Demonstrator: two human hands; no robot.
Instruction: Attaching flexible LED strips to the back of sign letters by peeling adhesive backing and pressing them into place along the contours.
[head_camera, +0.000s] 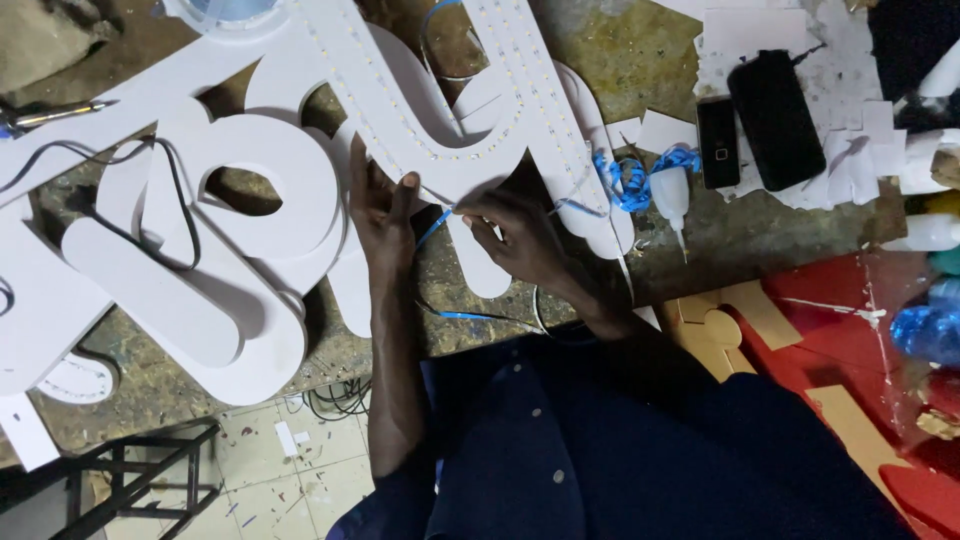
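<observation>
A large white cut-out letter (430, 110) with rows of small lights lies on the worn workbench (660, 60). My left hand (378, 205) rests flat against the letter's lower edge, fingers spread. My right hand (515, 235) pinches a thin blue wire (432, 228) just below that edge. The wire runs down over the bench towards my dark blue shirt.
More white letter shapes (190, 270) cover the bench's left side, with a black cable (185, 215) across them. A blue wire coil (630, 180), a glue bottle (672, 200), two black phones (775, 115) and paper scraps lie right. Red and tan shapes (830, 330) sit lower right; a metal frame (140, 470) stands on the tiled floor.
</observation>
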